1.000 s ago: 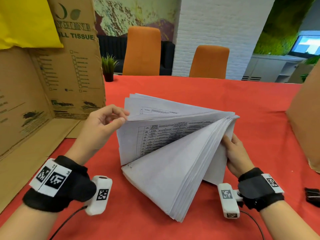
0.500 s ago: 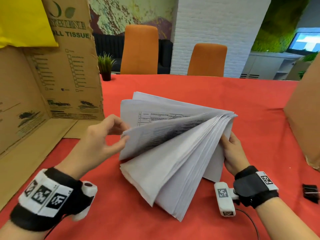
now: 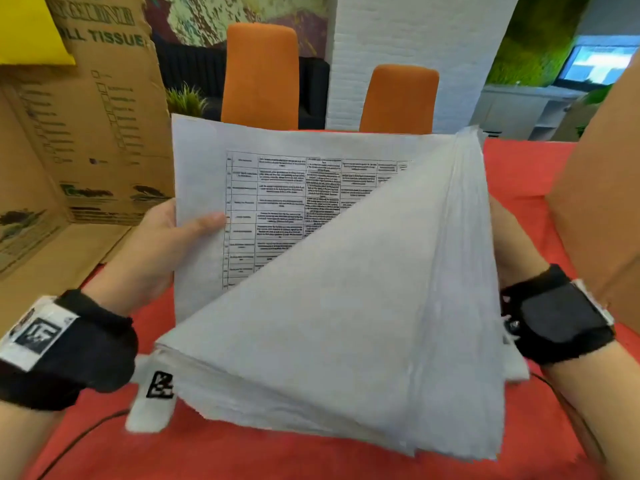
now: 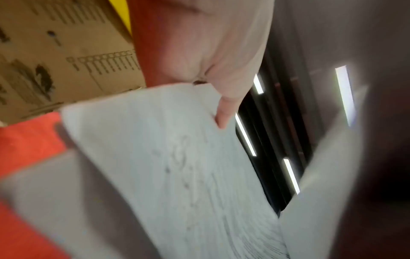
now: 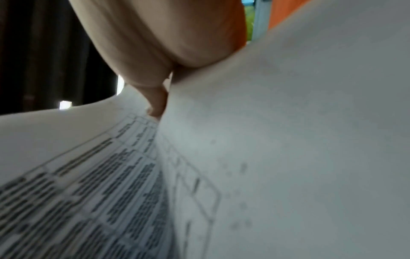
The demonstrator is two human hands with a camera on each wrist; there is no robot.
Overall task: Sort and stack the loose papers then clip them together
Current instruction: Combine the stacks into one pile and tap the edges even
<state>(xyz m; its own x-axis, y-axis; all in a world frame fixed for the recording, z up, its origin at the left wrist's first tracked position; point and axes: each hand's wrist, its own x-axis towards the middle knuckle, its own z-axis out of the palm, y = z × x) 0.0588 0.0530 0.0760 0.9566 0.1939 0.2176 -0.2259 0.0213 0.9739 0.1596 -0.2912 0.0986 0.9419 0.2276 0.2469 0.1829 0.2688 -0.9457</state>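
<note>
A thick stack of white papers (image 3: 346, 327) is raised close in front of me above the red table, fanned apart. The rear sheets (image 3: 277, 188) stand upright and show a printed table. My left hand (image 3: 173, 233) grips their left edge, thumb on the printed face; the left wrist view shows a finger (image 4: 224, 112) on the sheet edge (image 4: 155, 157). My right hand (image 3: 509, 244) holds the stack's right edge, mostly hidden behind the paper; in the right wrist view a finger (image 5: 156, 103) is tucked between the printed sheet (image 5: 88, 184) and the blank bundle (image 5: 299, 140).
A large open cardboard box (image 3: 86, 140) stands at the left, another cardboard wall (image 3: 602, 188) at the right. The red tablecloth (image 3: 277, 459) lies below. Two orange chairs (image 3: 259, 74) and a small plant (image 3: 187, 100) stand beyond the far edge.
The stack has been lifted up and closer to me. The leafed sheets have swung upright under my left hand, whose thumb now lies on the printed page. The black clip at right is out of view.
</note>
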